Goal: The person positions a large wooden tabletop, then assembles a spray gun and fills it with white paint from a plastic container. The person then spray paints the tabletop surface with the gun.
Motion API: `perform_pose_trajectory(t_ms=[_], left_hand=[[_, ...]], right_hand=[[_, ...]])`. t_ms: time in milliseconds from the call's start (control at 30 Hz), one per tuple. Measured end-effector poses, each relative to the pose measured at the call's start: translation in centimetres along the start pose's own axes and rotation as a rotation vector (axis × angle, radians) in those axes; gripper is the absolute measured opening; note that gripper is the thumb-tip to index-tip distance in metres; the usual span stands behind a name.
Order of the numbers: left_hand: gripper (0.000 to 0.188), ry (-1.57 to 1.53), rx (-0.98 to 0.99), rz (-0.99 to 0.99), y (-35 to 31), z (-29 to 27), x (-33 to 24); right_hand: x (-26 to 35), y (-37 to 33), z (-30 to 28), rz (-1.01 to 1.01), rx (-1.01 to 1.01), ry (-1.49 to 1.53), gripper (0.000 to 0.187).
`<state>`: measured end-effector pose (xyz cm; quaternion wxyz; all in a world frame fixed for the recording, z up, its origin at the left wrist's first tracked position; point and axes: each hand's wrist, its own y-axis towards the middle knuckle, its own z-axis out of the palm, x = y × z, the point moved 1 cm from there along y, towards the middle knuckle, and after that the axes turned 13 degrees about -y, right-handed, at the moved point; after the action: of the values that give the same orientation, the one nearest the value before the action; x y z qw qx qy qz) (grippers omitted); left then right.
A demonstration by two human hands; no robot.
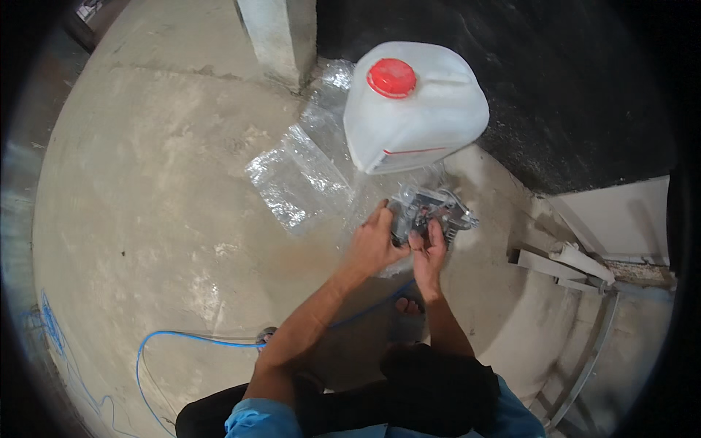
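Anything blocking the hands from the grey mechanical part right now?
Nothing visible does: the left hand and the right hand are both on the grey mechanical part. The white jug stands beyond it, not between.

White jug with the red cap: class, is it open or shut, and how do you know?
Shut: the red cap sits over the mouth of the white jug. How tightly it is screwed, I cannot tell.

I see bright blue cloth: a sleeve (pixel 261 419) bunched well behind the left grip (pixel 371 247), more blue fabric (pixel 517 410) behind the right grip (pixel 431 252). Both forearms are bare. Black trousers (pixel 445 381) cover the knees; nearer the grips, bare toes (pixel 413 307) show, footwear too dim to make out.
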<state>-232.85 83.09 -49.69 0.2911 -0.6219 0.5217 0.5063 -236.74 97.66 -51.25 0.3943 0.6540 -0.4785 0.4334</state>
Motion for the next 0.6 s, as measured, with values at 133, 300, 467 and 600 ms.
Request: perform_pose_trajectory(t_ms=[133, 300, 467, 600], left_hand=[[0.067, -0.071, 0.041, 0.047, 0.3, -0.6, -0.5], [0.071, -0.172, 0.034, -0.049, 0.3, -1.1, -0.4], [0.068, -0.18, 0.11, -0.06, 1.2, -3.2, 0.4], [0.065, -0.246, 0.31, -0.118, 2.0, -4.7, 1.5]], right_hand=[[1.3, 0.4, 0.7, 0.212, -0.117, 0.057, 0.043], [3.8, -1.0, -2.2, -0.091, 0.128, -0.724, 0.044], [6.8, -2.2, -6.6, -0.432, 0.096, -0.615, 0.047], [5.5, 2.4, -7.9, -0.173, 0.046, -0.123, 0.046]])
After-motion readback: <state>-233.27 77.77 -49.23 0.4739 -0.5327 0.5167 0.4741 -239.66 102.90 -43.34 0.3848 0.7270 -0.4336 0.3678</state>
